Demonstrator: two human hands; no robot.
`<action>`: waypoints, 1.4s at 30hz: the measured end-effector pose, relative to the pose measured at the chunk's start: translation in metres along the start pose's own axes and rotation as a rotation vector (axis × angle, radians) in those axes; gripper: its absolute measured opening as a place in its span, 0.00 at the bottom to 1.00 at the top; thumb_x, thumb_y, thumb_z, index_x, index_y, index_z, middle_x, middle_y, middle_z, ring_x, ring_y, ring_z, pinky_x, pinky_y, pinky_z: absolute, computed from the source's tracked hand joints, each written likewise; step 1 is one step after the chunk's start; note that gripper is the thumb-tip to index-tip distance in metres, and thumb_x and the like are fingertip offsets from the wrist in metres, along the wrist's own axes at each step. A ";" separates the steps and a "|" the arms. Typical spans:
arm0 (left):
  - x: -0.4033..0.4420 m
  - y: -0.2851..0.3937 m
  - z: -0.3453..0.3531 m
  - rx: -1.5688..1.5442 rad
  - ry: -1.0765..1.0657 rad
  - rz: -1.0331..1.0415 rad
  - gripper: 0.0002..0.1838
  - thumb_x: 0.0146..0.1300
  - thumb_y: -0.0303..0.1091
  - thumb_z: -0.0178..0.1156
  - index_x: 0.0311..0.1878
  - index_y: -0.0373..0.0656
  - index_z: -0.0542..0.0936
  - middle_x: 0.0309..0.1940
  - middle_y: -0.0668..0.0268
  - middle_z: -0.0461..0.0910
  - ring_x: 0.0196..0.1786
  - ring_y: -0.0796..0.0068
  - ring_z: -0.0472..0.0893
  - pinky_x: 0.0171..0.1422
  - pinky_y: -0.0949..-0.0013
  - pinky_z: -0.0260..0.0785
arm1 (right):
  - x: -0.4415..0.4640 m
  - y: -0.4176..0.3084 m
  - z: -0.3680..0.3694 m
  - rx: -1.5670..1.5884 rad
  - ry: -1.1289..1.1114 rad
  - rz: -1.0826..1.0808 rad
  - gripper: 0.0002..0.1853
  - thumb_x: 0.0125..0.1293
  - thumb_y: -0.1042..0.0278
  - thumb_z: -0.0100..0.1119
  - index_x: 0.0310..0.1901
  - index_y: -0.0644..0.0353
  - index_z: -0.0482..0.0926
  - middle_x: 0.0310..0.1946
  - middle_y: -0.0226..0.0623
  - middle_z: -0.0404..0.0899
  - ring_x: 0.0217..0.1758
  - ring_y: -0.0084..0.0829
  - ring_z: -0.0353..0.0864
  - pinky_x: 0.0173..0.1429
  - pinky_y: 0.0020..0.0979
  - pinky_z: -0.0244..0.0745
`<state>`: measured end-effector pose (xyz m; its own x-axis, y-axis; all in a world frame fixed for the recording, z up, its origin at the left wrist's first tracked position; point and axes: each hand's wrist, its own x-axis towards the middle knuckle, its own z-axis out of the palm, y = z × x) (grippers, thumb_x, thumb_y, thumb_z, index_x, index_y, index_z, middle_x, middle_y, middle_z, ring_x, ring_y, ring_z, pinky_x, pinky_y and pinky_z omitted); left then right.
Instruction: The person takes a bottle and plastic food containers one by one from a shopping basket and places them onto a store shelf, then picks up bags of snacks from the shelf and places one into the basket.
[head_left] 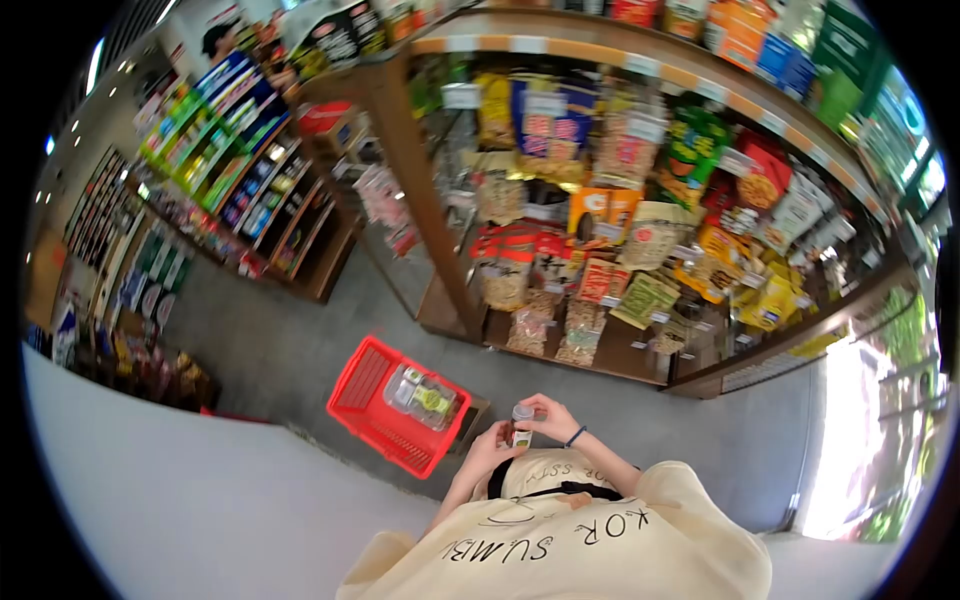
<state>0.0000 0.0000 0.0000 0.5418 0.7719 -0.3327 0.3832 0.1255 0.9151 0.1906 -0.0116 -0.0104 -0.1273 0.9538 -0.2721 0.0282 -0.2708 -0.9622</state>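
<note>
A small jar (pixel 522 438) with a pale cap, dark contents and a light label stands upright in front of my shirt. My left hand (pixel 488 446) is closed around its lower left side. My right hand (pixel 550 418), with a dark band on the wrist, is closed at the jar's upper part, its fingers by the cap. Whether the cap is loose cannot be seen. Left of my hands is a red shopping basket (pixel 362 432). Inside it lies a clear plastic package (pixel 421 397) with a yellow-green label.
Ahead stands a wooden shelf unit (pixel 450 200) hung with many bagged snacks (pixel 555 120). More stocked shelves (pixel 240 170) line the left, where a person (pixel 217 42) is partly visible. Grey floor (pixel 270 350) runs between them. Bright glass (pixel 850 430) is at the right.
</note>
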 end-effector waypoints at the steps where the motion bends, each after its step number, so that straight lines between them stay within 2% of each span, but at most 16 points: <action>1: -0.002 0.010 -0.006 0.061 -0.057 -0.031 0.32 0.47 0.41 0.67 0.54 0.36 0.68 0.45 0.57 0.77 0.46 0.66 0.79 0.51 0.68 0.69 | -0.006 -0.002 0.006 -0.025 0.064 -0.018 0.25 0.49 0.64 0.69 0.49 0.60 0.72 0.42 0.34 0.77 0.46 0.25 0.76 0.52 0.28 0.71; 2: -0.001 0.013 -0.013 0.125 -0.119 -0.059 0.31 0.47 0.40 0.67 0.53 0.35 0.68 0.44 0.56 0.77 0.46 0.68 0.79 0.51 0.69 0.69 | -0.011 -0.002 0.012 -0.049 0.133 -0.034 0.25 0.48 0.64 0.70 0.48 0.61 0.73 0.41 0.34 0.77 0.46 0.25 0.76 0.52 0.28 0.71; 3: 0.047 0.059 0.059 0.166 -0.126 0.026 0.31 0.47 0.40 0.67 0.53 0.35 0.68 0.44 0.56 0.77 0.46 0.68 0.79 0.51 0.69 0.69 | -0.035 -0.009 -0.082 -0.071 0.187 -0.109 0.25 0.48 0.64 0.70 0.48 0.61 0.73 0.41 0.34 0.77 0.46 0.25 0.76 0.52 0.28 0.71; 5: 0.050 0.077 0.098 0.199 -0.206 0.139 0.31 0.48 0.40 0.66 0.52 0.34 0.68 0.44 0.56 0.77 0.46 0.68 0.79 0.51 0.68 0.69 | -0.075 -0.009 -0.110 -0.023 0.291 -0.117 0.24 0.48 0.65 0.70 0.47 0.62 0.74 0.41 0.34 0.78 0.44 0.25 0.77 0.51 0.27 0.71; 11: 0.087 0.138 0.172 0.392 -0.359 0.270 0.30 0.48 0.41 0.67 0.51 0.35 0.69 0.44 0.55 0.77 0.49 0.65 0.78 0.52 0.67 0.69 | -0.138 -0.008 -0.185 0.091 0.504 -0.172 0.25 0.48 0.64 0.69 0.48 0.63 0.74 0.40 0.36 0.79 0.45 0.26 0.77 0.51 0.28 0.72; 16: 0.097 0.202 0.253 0.427 -0.498 0.439 0.28 0.48 0.43 0.66 0.49 0.37 0.70 0.42 0.57 0.78 0.48 0.65 0.78 0.51 0.67 0.69 | -0.219 -0.026 -0.246 0.102 0.699 -0.251 0.25 0.48 0.69 0.69 0.49 0.64 0.73 0.42 0.36 0.78 0.46 0.25 0.77 0.51 0.28 0.72; 18: 0.103 0.229 0.282 0.444 -0.515 0.544 0.28 0.48 0.43 0.66 0.49 0.38 0.70 0.41 0.59 0.78 0.47 0.66 0.78 0.50 0.67 0.69 | -0.248 -0.044 -0.273 0.096 0.738 -0.268 0.25 0.48 0.69 0.69 0.49 0.64 0.73 0.42 0.36 0.78 0.45 0.25 0.77 0.50 0.27 0.72; 22: 0.107 0.303 0.322 0.382 -0.562 0.709 0.29 0.47 0.44 0.68 0.48 0.37 0.71 0.40 0.55 0.77 0.45 0.64 0.78 0.50 0.67 0.70 | -0.294 -0.096 -0.320 0.165 0.783 -0.366 0.23 0.50 0.73 0.67 0.49 0.64 0.72 0.42 0.34 0.77 0.44 0.25 0.77 0.49 0.27 0.74; 24: 0.108 0.346 0.330 0.474 -0.574 0.780 0.27 0.47 0.42 0.68 0.47 0.39 0.72 0.40 0.59 0.77 0.43 0.68 0.77 0.48 0.69 0.69 | -0.310 -0.131 -0.338 0.164 0.794 -0.432 0.24 0.51 0.74 0.66 0.50 0.65 0.71 0.43 0.34 0.77 0.45 0.25 0.77 0.50 0.27 0.73; 28: 0.119 0.438 0.338 0.523 -0.474 1.013 0.28 0.45 0.41 0.70 0.48 0.38 0.72 0.40 0.60 0.78 0.44 0.68 0.78 0.52 0.67 0.69 | -0.319 -0.201 -0.378 0.046 0.871 -0.658 0.24 0.51 0.75 0.65 0.51 0.64 0.70 0.45 0.35 0.76 0.48 0.24 0.75 0.52 0.28 0.72; 30: 0.125 0.483 0.342 0.525 -0.443 1.120 0.28 0.44 0.40 0.70 0.48 0.38 0.73 0.39 0.61 0.78 0.41 0.70 0.78 0.48 0.69 0.69 | -0.323 -0.240 -0.395 -0.068 0.933 -0.777 0.26 0.50 0.72 0.66 0.52 0.64 0.69 0.45 0.36 0.76 0.49 0.25 0.75 0.52 0.29 0.71; 31: 0.136 0.497 0.347 0.405 -0.456 1.198 0.29 0.44 0.40 0.70 0.48 0.39 0.72 0.39 0.62 0.78 0.40 0.71 0.77 0.46 0.69 0.69 | -0.324 -0.257 -0.405 -0.148 0.964 -0.830 0.27 0.50 0.71 0.67 0.52 0.64 0.69 0.45 0.36 0.76 0.49 0.25 0.75 0.52 0.29 0.71; 32: 0.139 0.519 0.348 0.561 -0.385 1.225 0.29 0.44 0.41 0.70 0.49 0.39 0.72 0.39 0.61 0.78 0.40 0.72 0.77 0.45 0.69 0.69 | -0.324 -0.273 -0.415 -0.214 0.979 -0.866 0.28 0.50 0.70 0.67 0.53 0.64 0.68 0.45 0.37 0.76 0.48 0.25 0.75 0.52 0.29 0.71; 35: 0.155 0.566 0.358 0.554 -0.296 1.350 0.30 0.46 0.44 0.68 0.50 0.39 0.71 0.40 0.59 0.77 0.42 0.69 0.77 0.47 0.68 0.68 | -0.331 -0.316 -0.447 -0.390 1.022 -0.897 0.31 0.50 0.67 0.67 0.55 0.64 0.65 0.45 0.40 0.76 0.48 0.27 0.76 0.52 0.29 0.71; 37: 0.171 0.592 0.365 0.534 -0.242 1.520 0.30 0.47 0.45 0.67 0.50 0.37 0.71 0.41 0.58 0.77 0.44 0.67 0.77 0.48 0.67 0.68 | -0.333 -0.335 -0.477 -0.442 0.991 -0.959 0.37 0.50 0.63 0.68 0.59 0.63 0.60 0.46 0.42 0.76 0.46 0.28 0.77 0.49 0.29 0.73; 42: 0.208 0.641 0.382 0.629 -0.135 1.532 0.30 0.50 0.48 0.64 0.50 0.36 0.70 0.41 0.56 0.77 0.47 0.65 0.77 0.51 0.66 0.68 | -0.331 -0.382 -0.539 -0.665 0.962 -0.942 0.28 0.52 0.60 0.67 0.53 0.60 0.69 0.39 0.38 0.79 0.44 0.24 0.78 0.49 0.27 0.71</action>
<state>0.6436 0.0027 0.4306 0.7195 -0.1260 0.6830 -0.3267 -0.9292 0.1728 0.7567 -0.1542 0.4432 0.3199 0.5302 0.7852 0.7757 0.3293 -0.5383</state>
